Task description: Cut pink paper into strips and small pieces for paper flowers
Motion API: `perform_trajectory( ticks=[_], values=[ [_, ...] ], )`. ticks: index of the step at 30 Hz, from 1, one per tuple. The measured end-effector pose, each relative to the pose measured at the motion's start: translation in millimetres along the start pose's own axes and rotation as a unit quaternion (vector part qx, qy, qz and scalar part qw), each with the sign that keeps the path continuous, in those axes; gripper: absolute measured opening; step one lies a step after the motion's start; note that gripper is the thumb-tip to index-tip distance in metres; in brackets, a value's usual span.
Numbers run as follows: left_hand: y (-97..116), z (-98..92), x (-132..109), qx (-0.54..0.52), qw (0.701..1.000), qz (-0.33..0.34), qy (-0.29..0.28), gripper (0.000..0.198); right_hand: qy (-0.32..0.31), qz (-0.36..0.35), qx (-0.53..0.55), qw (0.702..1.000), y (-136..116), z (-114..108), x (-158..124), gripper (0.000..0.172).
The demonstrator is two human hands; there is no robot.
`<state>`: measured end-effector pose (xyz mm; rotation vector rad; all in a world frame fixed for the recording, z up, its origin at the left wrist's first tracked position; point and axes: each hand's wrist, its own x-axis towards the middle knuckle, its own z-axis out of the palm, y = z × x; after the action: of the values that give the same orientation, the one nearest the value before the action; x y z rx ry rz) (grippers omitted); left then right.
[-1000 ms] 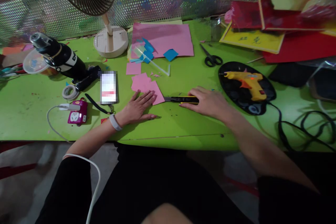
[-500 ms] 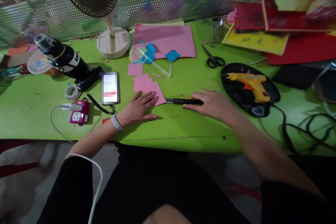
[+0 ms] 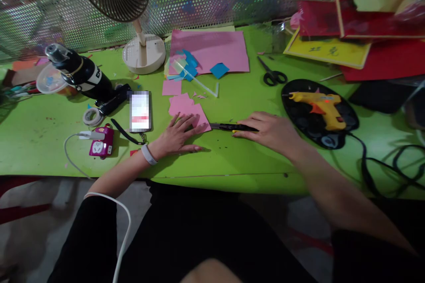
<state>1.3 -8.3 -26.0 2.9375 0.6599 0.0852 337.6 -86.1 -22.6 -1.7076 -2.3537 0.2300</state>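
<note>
Flat on the green table, my left hand presses on pink paper pieces with its fingers spread. My right hand is closed around a black and yellow utility knife that lies low over the table. The knife's blade points left and its tip meets the right edge of the pink paper. Just behind the pieces lie a small pink square and some pink scraps.
Pink sheets with blue paper bits lie at the back, near scissors. On the right a yellow glue gun rests on a black tray. A phone, tape roll, bottle and fan stand or lie left.
Hardly anything differs. The view has shifted slightly; my left hand stays on the pink paper, and the utility knife remains in my right hand at the paper's edge.
</note>
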Motion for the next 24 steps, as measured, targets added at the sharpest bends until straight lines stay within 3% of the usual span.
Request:
perform_trajectory(
  ticks=[7,24],
  values=[
    [1,-3.3,2,0.000,0.999,0.048,-0.022,0.086,-0.003,-0.003,-0.004,1.000,1,4,-2,0.057],
    [5,-13.1,13,0.000,0.998,0.041,-0.042,0.104,0.007,0.003,-0.026,1.000,7,10,-8,0.051]
  ],
)
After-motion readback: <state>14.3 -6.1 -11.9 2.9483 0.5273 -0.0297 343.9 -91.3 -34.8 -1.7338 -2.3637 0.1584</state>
